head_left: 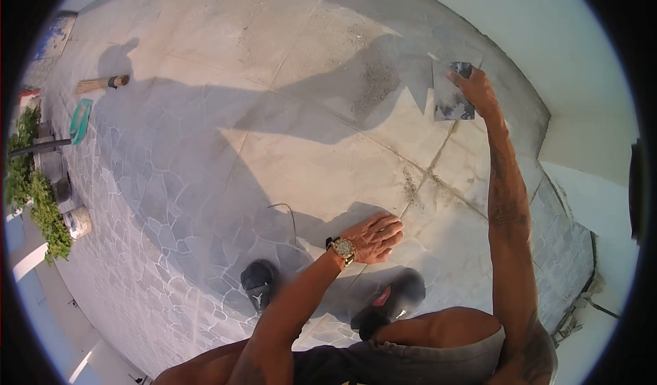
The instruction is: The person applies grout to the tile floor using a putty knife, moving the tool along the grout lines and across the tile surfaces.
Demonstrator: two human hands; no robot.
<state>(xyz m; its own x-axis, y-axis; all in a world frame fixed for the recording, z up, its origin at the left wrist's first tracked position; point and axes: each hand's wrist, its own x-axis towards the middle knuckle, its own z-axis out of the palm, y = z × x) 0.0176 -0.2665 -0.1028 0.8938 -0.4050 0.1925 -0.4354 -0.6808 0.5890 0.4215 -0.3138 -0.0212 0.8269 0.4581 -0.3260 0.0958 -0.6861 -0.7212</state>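
My right hand (pixel 475 91), arm stretched forward, grips a flat rectangular grey plate (pixel 453 104) by its far end. The plate has a mottled, smeared face and a dark patch under my thumb; it stands close over the paved floor (pixel 301 173). Dark loose dirt (pixel 376 84) lies to its left. My left hand (pixel 375 238) is palm down, low over the floor near my feet, fingers loosely spread and slightly bent, holding nothing. A wristwatch (pixel 343 249) is on that wrist. A thin bent wire (pixel 292 219) lies left of the hand.
My shoes (pixel 260 284) are on the floor just below my left hand. Further left lie a bundled straw brush (pixel 102 84) and a green dustpan (pixel 81 121) with a long handle. Potted plants (pixel 44 207) and a white bucket (pixel 77 221) line the left edge. A white wall (pixel 588 104) borders the right.
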